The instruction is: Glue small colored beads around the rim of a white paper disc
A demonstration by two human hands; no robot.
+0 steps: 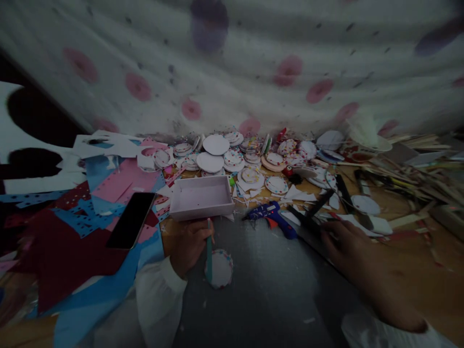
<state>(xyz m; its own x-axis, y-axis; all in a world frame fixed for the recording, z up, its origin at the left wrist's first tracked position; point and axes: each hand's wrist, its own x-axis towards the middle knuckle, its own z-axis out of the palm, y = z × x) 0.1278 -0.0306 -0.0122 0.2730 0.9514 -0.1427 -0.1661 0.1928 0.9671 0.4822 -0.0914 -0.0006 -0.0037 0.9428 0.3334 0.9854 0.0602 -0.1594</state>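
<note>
My left hand [192, 244] is closed around a narrow teal strip [209, 253], held upright with its lower end over the left part of a small white disc [222, 269]. That disc has a rim dotted in colours and lies on a dark grey mat [264, 299]. My right hand [344, 244], smeared by motion, has its fingers curled at the end of a black tool [306, 220] with two long arms; its exact kind is blurred. Beside the tool lies a blue glue gun [270, 212], its nozzle pointing left.
A white open box [202, 197] stands beyond my left hand. Stacks of white discs [210, 163] line the back, before a dotted curtain [232, 72]. A phone [132, 220] rests among blue, pink and dark red sheets [65, 251]. Wooden sticks [413, 169] are piled at right.
</note>
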